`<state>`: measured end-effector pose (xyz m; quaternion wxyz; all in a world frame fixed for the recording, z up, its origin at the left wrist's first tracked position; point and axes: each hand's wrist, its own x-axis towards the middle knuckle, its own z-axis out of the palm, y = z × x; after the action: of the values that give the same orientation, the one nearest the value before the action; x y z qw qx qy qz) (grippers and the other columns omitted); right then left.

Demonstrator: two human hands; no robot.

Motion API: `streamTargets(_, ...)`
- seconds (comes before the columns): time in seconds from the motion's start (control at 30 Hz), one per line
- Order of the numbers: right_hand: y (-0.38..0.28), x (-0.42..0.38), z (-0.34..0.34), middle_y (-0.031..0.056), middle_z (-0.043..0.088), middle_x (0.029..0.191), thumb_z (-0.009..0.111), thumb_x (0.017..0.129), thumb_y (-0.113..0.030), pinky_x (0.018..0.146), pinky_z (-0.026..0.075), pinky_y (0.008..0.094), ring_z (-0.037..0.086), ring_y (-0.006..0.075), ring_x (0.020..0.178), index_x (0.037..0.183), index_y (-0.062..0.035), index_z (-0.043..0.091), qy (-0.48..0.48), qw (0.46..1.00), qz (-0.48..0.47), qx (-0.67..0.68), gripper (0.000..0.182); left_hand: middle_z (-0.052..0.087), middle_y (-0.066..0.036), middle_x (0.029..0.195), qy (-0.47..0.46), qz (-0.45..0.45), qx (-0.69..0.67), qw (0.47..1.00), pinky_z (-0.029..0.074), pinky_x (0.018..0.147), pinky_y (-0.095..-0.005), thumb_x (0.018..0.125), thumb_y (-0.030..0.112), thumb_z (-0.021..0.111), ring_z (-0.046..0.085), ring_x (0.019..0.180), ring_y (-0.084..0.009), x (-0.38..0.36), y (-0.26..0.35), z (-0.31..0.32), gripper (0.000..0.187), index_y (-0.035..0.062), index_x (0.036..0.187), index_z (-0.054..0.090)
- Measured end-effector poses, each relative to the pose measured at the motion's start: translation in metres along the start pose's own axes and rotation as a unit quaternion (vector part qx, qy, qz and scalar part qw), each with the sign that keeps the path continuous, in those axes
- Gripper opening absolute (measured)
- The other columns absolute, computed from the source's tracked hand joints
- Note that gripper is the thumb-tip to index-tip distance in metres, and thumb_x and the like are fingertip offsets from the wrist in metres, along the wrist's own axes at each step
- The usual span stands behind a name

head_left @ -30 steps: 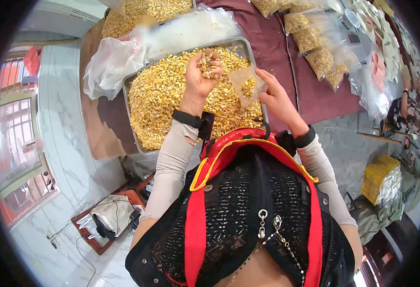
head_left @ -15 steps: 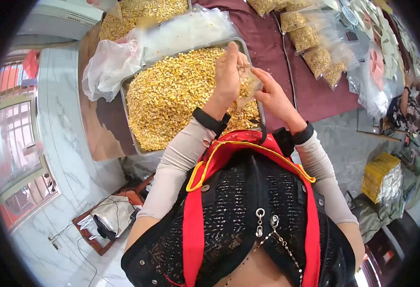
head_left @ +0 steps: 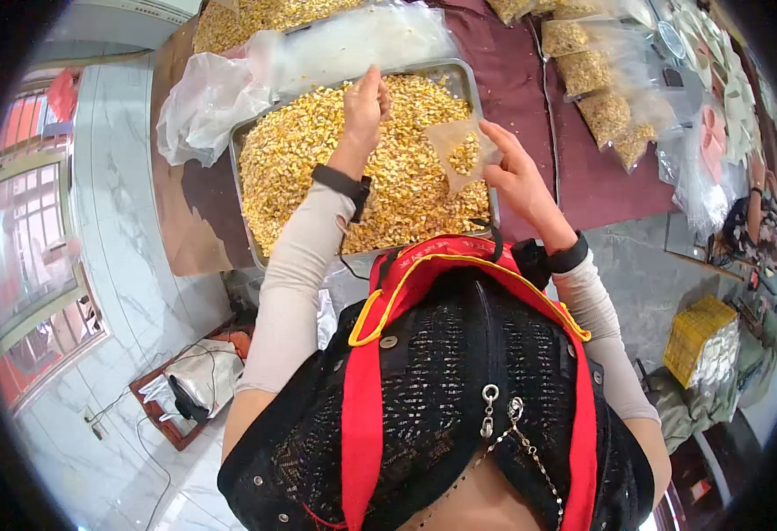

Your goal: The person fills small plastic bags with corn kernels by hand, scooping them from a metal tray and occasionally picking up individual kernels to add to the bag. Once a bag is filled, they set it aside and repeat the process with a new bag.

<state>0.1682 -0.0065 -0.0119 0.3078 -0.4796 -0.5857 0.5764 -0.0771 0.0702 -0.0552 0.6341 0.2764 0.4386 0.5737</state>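
A metal tray (head_left: 470, 84) holds a wide heap of yellow and pale corn kernels (head_left: 295, 173). Over the heap is my left hand (head_left: 364, 113), its fingers curled in and its thumb pointing away from me. Whatever lies in those fingers is hidden from view. At the tray's right side, my right hand (head_left: 516, 177) grips a small clear plastic bag (head_left: 448, 142) by its edge. The bag hangs over the kernels, and some yellow shows in or through it.
A crumpled clear bag (head_left: 207, 111) and a flat stack of clear plastic (head_left: 366, 40) lie beyond the tray. Filled bags (head_left: 605, 115) sit on the maroon cloth (head_left: 596, 173). A second tray of kernels (head_left: 269, 13) stands behind. Another person's arm (head_left: 755, 195) shows at far right.
My left hand has moved left, away from the plastic bag, to over the heap. My right hand keeps hold of the bag and sits slightly lower and to the right.
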Motion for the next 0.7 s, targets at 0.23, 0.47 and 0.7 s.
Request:
streamTargets(0.23, -0.001, 0.001, -0.002, 0.0069, 0.033, 0.135, 0.047, 0.072, 0.005, 0.086, 0.041, 0.0243, 0.045, 0.0141, 0.111, 0.129, -0.0016, 0.041, 0.005, 0.998, -0.016, -0.055, 0.058, 0.056, -0.008, 0.066, -0.089, 0.137, 0.697, 0.698, 0.042, 0.052, -0.0343, 0.080, 0.030, 0.054, 0.052, 0.055, -0.0243, 0.019, -0.103, -0.078, 0.025, 0.0063, 0.085, 0.060)
streamTargets(0.47, 0.000, 0.006, -0.003, 0.0120, 0.039, 0.133, 0.047, 0.073, -0.001, 0.086, 0.039, 0.0250, 0.045, 0.0193, 0.112, 0.124, 0.0002, 0.045, 0.013, 0.998, -0.020, -0.052, 0.051, 0.056, -0.008, 0.084, -0.282, 0.242, 0.803, 0.465, 0.043, 0.068, -0.0356, 0.075, 0.026, 0.057, 0.053, 0.083, -0.0246, -0.047, -0.089, -0.047, 0.022, 0.0078, 0.087, 0.056)
streamTargets(0.7, -0.015, 0.006, -0.004, 0.0111, 0.042, 0.130, 0.051, 0.079, -0.007, 0.076, 0.042, 0.0239, 0.052, 0.0132, 0.087, 0.123, 0.0003, 0.047, -0.008, 0.999, 0.036, -0.031, 0.045, 0.057, -0.011, 0.079, -0.310, 0.231, 0.766, 0.514, 0.048, 0.065, -0.0403, 0.078, 0.014, 0.049, 0.059, 0.076, -0.0287, -0.031, -0.107, -0.059, 0.010, 0.0055, 0.080, 0.052)
